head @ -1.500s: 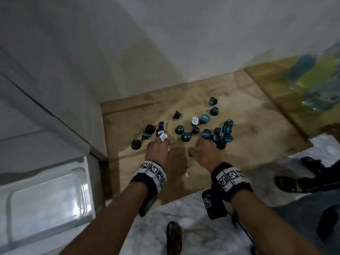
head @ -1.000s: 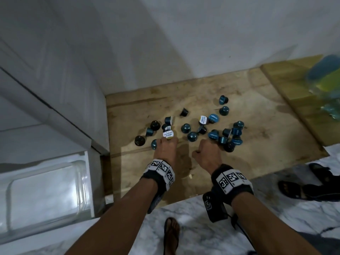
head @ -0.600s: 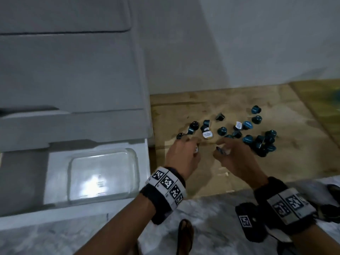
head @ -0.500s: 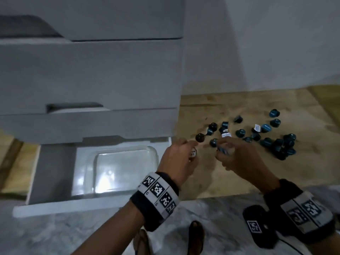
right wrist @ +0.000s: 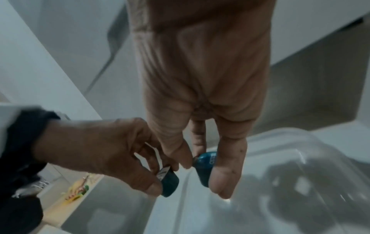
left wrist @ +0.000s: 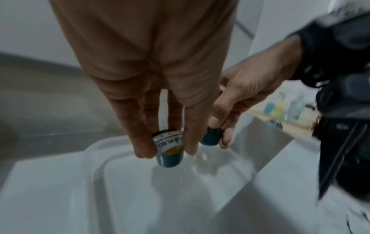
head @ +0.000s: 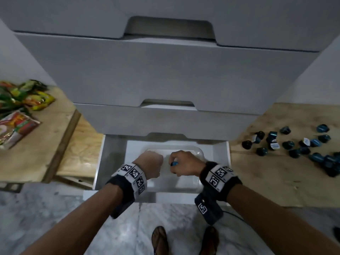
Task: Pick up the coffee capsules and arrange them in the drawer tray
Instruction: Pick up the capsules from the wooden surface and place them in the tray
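A grey drawer unit stands on marble floor; both hands hover over the clear tray (head: pixel 197 183) in its open bottom drawer. The left hand (left wrist: pixel 160 101) pinches a labelled teal capsule (left wrist: pixel 170 152). The right hand (right wrist: pixel 202 110) pinches a blue capsule (right wrist: pixel 206 164): seemingly light, rigid, slick, best held by its sides.

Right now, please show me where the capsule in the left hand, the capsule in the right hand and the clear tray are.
left-hand capsule (left wrist: pixel 170 150): left wrist view, side wall
right-hand capsule (right wrist: pixel 204 164): right wrist view, blue body
clear tray (head: pixel 197 153): head view, far right rim
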`<state>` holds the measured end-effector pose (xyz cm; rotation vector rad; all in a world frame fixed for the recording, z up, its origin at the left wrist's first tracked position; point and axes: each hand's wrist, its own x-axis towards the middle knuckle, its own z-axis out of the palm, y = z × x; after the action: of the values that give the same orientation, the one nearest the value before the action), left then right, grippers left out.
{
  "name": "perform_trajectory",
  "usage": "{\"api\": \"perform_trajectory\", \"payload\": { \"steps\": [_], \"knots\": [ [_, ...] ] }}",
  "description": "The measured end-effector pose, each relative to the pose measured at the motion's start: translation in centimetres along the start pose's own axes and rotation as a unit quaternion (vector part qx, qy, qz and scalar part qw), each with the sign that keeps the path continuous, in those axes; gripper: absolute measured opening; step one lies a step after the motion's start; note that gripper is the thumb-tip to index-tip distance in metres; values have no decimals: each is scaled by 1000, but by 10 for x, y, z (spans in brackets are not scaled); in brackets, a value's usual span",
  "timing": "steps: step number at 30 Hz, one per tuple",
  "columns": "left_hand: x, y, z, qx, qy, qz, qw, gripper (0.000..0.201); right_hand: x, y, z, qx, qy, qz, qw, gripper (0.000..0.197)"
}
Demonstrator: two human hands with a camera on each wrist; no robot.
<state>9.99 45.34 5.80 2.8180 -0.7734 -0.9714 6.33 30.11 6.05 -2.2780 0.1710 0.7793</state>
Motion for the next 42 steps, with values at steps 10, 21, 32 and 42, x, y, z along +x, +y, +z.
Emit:
{"api": "perform_trajectory", "payload": {
  "steps": [10,21,32,42],
  "knots": [
    [51,-23,24,98,-172,39,979,45,53,-6,34,-211,-195,34,957,16],
    [68,-39,39,147,-207,78,964,58,74,-8,42,-254,-232,54,937,18],
    [69,-48,50,147,-197,96,965,41,74,0,39,-187,-245,89,947,30],
    [80,-58,46,117,-219,94,964,25,78,1,52,42,-265,168,949,33]
  ]
}}
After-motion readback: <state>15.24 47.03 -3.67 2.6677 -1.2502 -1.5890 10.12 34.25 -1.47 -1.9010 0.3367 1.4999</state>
